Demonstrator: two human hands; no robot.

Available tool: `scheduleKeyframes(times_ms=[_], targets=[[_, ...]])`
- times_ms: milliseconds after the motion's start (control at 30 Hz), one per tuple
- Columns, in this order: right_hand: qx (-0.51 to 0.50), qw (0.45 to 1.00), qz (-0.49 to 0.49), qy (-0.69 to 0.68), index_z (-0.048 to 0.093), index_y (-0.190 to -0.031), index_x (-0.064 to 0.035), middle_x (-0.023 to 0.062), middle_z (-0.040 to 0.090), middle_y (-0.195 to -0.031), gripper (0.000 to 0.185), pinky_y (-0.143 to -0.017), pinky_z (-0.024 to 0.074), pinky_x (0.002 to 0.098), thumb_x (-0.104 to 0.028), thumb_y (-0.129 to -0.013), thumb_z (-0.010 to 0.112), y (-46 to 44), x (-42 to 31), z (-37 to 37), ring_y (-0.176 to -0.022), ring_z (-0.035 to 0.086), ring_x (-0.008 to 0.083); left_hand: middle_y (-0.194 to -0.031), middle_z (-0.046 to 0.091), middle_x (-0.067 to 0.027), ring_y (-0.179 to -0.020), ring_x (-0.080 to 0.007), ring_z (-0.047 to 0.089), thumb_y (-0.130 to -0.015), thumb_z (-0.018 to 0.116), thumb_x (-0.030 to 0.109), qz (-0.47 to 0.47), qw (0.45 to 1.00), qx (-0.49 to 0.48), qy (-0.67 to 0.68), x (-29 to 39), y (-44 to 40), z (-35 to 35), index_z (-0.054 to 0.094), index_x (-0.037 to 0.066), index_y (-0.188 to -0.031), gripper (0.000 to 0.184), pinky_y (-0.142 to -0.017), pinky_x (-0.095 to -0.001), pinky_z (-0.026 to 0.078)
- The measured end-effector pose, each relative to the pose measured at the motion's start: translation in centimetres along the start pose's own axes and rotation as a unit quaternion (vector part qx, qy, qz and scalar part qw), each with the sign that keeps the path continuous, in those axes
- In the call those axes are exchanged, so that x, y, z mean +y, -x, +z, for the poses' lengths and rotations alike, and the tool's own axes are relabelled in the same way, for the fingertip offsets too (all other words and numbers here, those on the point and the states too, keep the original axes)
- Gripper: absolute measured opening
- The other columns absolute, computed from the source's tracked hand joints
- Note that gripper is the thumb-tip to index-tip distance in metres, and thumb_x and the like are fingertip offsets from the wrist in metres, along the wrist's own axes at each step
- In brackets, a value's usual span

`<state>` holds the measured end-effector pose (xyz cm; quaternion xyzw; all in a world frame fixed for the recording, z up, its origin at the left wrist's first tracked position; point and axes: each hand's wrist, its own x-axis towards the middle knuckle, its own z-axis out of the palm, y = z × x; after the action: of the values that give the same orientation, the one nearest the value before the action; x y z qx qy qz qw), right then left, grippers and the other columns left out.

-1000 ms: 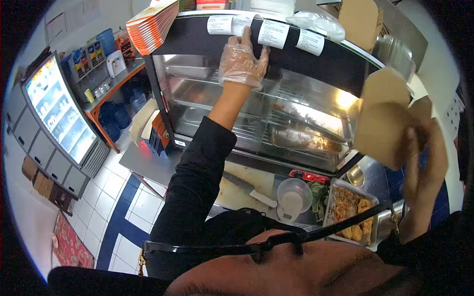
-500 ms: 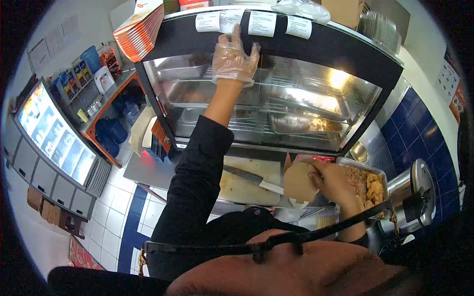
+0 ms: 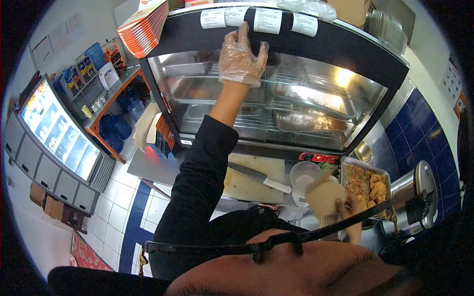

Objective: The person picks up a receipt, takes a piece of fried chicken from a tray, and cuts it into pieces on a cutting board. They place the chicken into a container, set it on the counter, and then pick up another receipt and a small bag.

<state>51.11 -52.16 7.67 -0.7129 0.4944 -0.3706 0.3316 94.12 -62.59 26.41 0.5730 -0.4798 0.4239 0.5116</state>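
My left hand [image 3: 242, 59], in a clear plastic glove, reaches up to the black top panel of a glass food display case [image 3: 326, 39]. Its index finger points upward at the lower edge of a printed slip [image 3: 236, 16]; thumb and index are spread, and the hand holds nothing. At lower right, my bare right hand [image 3: 351, 204] grips a brown paper packet [image 3: 325, 198], blurred by motion; its exact shape is hard to make out. Left of the packet is a translucent round bowl [image 3: 303, 176]. A knife [image 3: 259, 177] with a white handle lies on a cutting board [image 3: 242, 192].
A metal tray [image 3: 390, 178] of fried, crumbed food stands right of my right hand, beside a large steel pot [image 3: 417, 190]. Folded orange-and-white cartons [image 3: 143, 32] lean at the case's upper left. A lit drinks fridge [image 3: 59, 133] stands far left.
My right hand has moved down and slightly right with the paper packet, uncovering the bowl. My left index finger has slid from the slip's face to its lower edge.
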Motion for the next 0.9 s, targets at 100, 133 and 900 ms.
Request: scheduleKeyframes(times_ms=[100,133,900], targets=[[0.162,0.985,0.014,-0.057,0.057,-0.091,0.0006,0.0055,0.057,-0.073,0.012,-0.062,0.0428,0.0306,-0.007,-0.083,0.060,3.5,-1.5,-2.7,-0.068,0.050,0.0126,-0.107,0.052,-0.0236,-0.094,-0.0360,0.056,-0.076,0.065,0.042,-0.006,1.000,0.000,0.024,0.4,0.6,-0.5,0.047,0.005,-0.128,0.066,-0.078,-0.0441,0.049],[0.152,0.986,0.061,0.022,0.057,-0.094,0.0008,0.0069,0.059,-0.077,0.014,-0.065,0.0438,0.0305,-0.007,-0.082,0.060,4.9,-1.9,-4.4,-0.070,0.052,0.0144,-0.106,0.052,-0.0225,-0.094,-0.0354,0.056,-0.077,0.065,0.040,-0.004,1.000,-0.003,0.028,0.4,0.9,-0.9,0.048,0.005,-0.126,0.063,-0.077,-0.0437,0.049],[0.498,0.684,0.075,0.528,0.062,-0.099,-0.0048,0.0158,0.060,-0.098,0.028,-0.084,0.0422,0.0436,-0.014,-0.073,0.061,11.5,13.6,-4.7,-0.091,0.055,0.0350,-0.093,0.057,-0.0163,-0.084,-0.0319,0.058,-0.076,0.068,0.026,-0.037,0.932,-0.328,0.149,0.7,22.9,-4.0,0.057,0.005,-0.111,0.042,-0.072,-0.0409,0.048]])
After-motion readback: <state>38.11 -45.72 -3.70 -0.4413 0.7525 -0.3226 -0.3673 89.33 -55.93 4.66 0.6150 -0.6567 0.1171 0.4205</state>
